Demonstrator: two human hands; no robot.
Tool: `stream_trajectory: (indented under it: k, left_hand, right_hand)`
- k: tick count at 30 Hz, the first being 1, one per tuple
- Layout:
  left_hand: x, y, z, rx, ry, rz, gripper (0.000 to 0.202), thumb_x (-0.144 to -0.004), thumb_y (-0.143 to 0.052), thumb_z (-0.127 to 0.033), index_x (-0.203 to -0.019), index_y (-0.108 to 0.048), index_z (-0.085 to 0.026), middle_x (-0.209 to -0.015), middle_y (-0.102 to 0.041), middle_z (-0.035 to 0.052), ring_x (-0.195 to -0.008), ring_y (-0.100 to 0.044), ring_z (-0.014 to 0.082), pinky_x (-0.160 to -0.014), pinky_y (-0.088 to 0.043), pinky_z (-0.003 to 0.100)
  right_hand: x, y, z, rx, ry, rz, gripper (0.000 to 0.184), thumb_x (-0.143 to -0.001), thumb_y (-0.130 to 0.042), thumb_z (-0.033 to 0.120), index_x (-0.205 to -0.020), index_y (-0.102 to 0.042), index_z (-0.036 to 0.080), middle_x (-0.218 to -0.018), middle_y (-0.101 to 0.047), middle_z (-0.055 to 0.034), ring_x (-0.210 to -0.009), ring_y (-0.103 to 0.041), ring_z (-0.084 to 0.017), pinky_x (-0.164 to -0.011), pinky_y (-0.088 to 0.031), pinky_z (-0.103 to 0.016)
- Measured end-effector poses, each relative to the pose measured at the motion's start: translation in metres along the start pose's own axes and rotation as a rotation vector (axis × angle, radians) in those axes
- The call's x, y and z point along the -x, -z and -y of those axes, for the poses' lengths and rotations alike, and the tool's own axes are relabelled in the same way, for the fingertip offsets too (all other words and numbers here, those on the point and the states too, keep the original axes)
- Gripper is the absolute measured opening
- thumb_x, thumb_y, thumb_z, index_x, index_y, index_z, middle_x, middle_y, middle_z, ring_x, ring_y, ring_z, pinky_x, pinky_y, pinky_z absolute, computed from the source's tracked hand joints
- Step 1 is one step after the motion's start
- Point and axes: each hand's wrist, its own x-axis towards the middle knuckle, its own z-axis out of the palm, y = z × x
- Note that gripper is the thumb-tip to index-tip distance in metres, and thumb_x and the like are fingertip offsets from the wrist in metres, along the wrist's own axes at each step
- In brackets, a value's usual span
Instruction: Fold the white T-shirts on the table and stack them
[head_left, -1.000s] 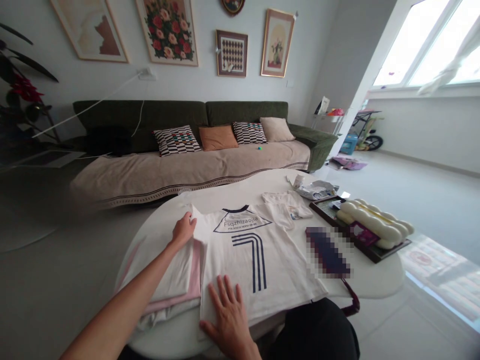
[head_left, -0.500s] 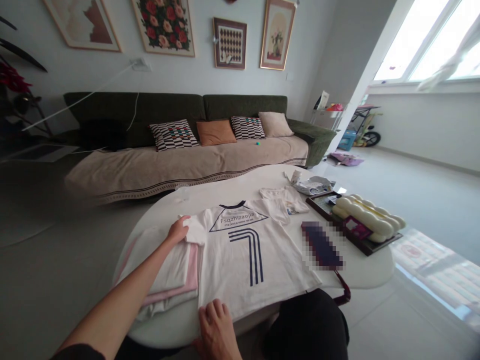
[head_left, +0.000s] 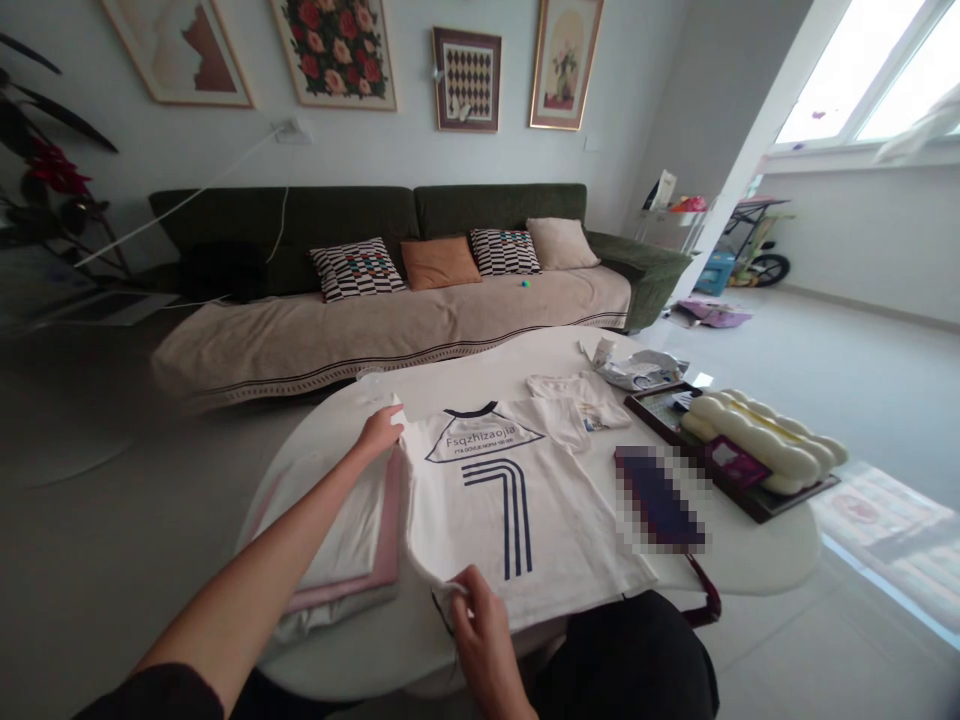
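A white T-shirt [head_left: 502,500] with a dark number 7 and a dark collar lies flat on the white round table [head_left: 465,385]. My left hand [head_left: 379,435] is closed on the shirt's left shoulder and sleeve. My right hand [head_left: 472,605] pinches the shirt's bottom left hem and lifts it a little off the table. To the left of the shirt sits a stack of folded white and pink clothes [head_left: 352,545], under my left forearm.
A dark tray [head_left: 750,495] with a cream ribbed object stands at the table's right. A blurred dark flat object [head_left: 660,500], a small folded white garment [head_left: 577,405] and crumpled wrapping [head_left: 637,370] lie nearby. Behind the table is a green sofa [head_left: 420,215] with cushions.
My right hand went from lying flat on the shirt to the near edge, then pinched the hem and lifted it. My left hand stayed at the shoulder and gripped it.
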Motion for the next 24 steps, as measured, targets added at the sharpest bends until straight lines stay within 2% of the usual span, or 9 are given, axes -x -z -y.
stream_trajectory:
  k: [4,8,11,14,16,18,20,22,24]
  left_hand:
    - [-0.024,-0.025,-0.058,-0.037,-0.113,0.056,0.033,-0.089,-0.055,-0.033,-0.118,-0.055,-0.017,-0.121,-0.056,0.0086,-0.103,-0.058,0.0218,-0.087,-0.050,0.043]
    - [-0.032,-0.077,-0.107,-0.070,-0.170,0.098,0.033,-0.089,-0.056,-0.033,-0.117,-0.055,-0.017,-0.120,-0.057,0.0087,-0.103,-0.058,0.0217,-0.086,-0.050,0.043]
    - [-0.026,-0.118,-0.124,-0.072,-0.191,0.114,0.030,-0.089,-0.056,-0.032,-0.116,-0.056,-0.018,-0.119,-0.058,0.0081,-0.102,-0.058,0.0208,-0.085,-0.051,0.041]
    - [-0.018,-0.145,-0.126,-0.050,-0.220,0.100,0.031,-0.089,-0.055,-0.032,-0.117,-0.055,-0.019,-0.122,-0.056,0.0087,-0.104,-0.058,0.0213,-0.087,-0.050,0.042]
    - [-0.014,-0.152,-0.122,-0.029,-0.256,0.087,0.035,-0.089,-0.055,-0.032,-0.122,-0.053,-0.019,-0.128,-0.053,0.0096,-0.108,-0.056,0.0229,-0.090,-0.049,0.045]
    - [-0.012,-0.151,-0.114,-0.010,-0.301,0.073,0.040,-0.090,-0.053,-0.031,-0.128,-0.048,-0.020,-0.136,-0.046,0.0110,-0.114,-0.053,0.0238,-0.094,-0.047,0.044]
    - [-0.010,-0.144,-0.104,-0.001,-0.330,0.048,0.043,-0.092,-0.046,-0.028,-0.134,-0.043,-0.019,-0.144,-0.038,0.0117,-0.121,-0.049,0.0222,-0.099,-0.044,0.038]
    - [-0.008,-0.135,-0.091,-0.007,-0.335,0.011,0.044,-0.095,-0.034,-0.024,-0.138,-0.037,-0.018,-0.149,-0.031,0.0112,-0.129,-0.042,0.0191,-0.105,-0.037,0.031]
    - [-0.005,-0.128,-0.077,-0.028,-0.329,-0.012,0.047,-0.096,-0.026,-0.022,-0.142,-0.031,-0.014,-0.151,-0.028,0.0115,-0.136,-0.031,0.0180,-0.111,-0.029,0.031]
  right_hand:
    - [-0.002,0.019,-0.025,-0.117,-0.120,-0.100,0.019,-0.084,-0.034,0.023,-0.077,-0.051,0.019,-0.056,-0.051,0.0035,-0.050,-0.049,-0.011,-0.048,-0.039,-0.020]
    - [0.003,0.018,-0.051,-0.315,-0.293,-0.230,0.027,-0.080,-0.046,0.040,-0.088,-0.058,0.017,-0.049,-0.046,0.0064,-0.042,-0.042,-0.011,-0.044,-0.036,-0.021]
    - [0.007,0.012,-0.066,-0.300,-0.339,-0.284,0.033,-0.072,-0.055,0.049,-0.081,-0.058,0.017,-0.051,-0.048,0.0047,-0.044,-0.043,-0.012,-0.044,-0.036,-0.022]
    - [0.009,0.007,-0.077,-0.224,-0.336,-0.298,0.029,-0.067,-0.058,0.048,-0.072,-0.054,0.019,-0.050,-0.048,0.0050,-0.042,-0.041,-0.011,-0.044,-0.035,-0.023]
    - [0.011,0.005,-0.081,-0.201,-0.353,-0.295,0.025,-0.067,-0.056,0.045,-0.070,-0.051,0.020,-0.049,-0.048,0.0055,-0.040,-0.041,-0.010,-0.044,-0.034,-0.023]
    - [0.013,0.003,-0.081,-0.215,-0.376,-0.292,0.024,-0.068,-0.056,0.044,-0.073,-0.048,0.021,-0.051,-0.051,0.0052,-0.041,-0.044,-0.011,-0.044,-0.035,-0.022]
    - [0.015,0.003,-0.078,-0.262,-0.389,-0.290,0.026,-0.070,-0.055,0.046,-0.078,-0.048,0.021,-0.053,-0.054,0.0046,-0.041,-0.047,-0.012,-0.044,-0.037,-0.022]
    - [0.016,0.002,-0.072,-0.322,-0.408,-0.290,0.030,-0.073,-0.052,0.049,-0.083,-0.047,0.022,-0.052,-0.053,0.0055,-0.040,-0.047,-0.012,-0.041,-0.036,-0.021]
    - [0.018,-0.001,-0.066,-0.368,-0.424,-0.300,0.033,-0.075,-0.051,0.053,-0.085,-0.046,0.022,-0.050,-0.052,0.0062,-0.038,-0.048,-0.012,-0.040,-0.036,-0.021]
